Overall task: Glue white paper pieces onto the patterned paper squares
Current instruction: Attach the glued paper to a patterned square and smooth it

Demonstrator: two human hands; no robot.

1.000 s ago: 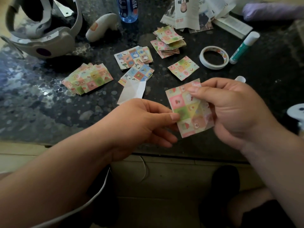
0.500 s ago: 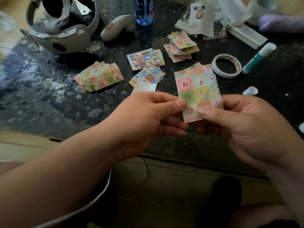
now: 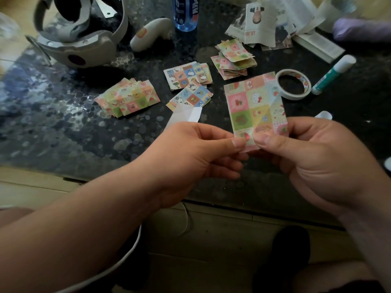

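I hold one patterned paper square point(image 3: 255, 106) upright over the dark table, pink, green and yellow cartoon panels facing me. My left hand point(image 3: 190, 153) pinches its lower left corner between thumb and fingers. My right hand point(image 3: 313, 157) pinches its lower edge, thumb on the front. A white paper piece point(image 3: 187, 115) lies folded on the table just beyond my left hand. A green glue stick point(image 3: 333, 74) with a white cap lies at the right. Its loose white cap-like piece point(image 3: 323, 115) peeks above my right hand.
Stacks of patterned squares lie at the left point(image 3: 128, 97), centre point(image 3: 188, 76) and back point(image 3: 233, 58), with a blue-toned one point(image 3: 192, 96) near the white piece. A tape roll point(image 3: 293, 84), headset point(image 3: 78, 39), white controller point(image 3: 150, 33), bottle point(image 3: 186, 11) and papers point(image 3: 266, 20) crowd the back. The table edge point(image 3: 127, 182) runs below my hands.
The patterned square has turned from tilted to upright and risen slightly. My right hand has shifted from its top edge down to its lower edge. The view has moved closer to the table.
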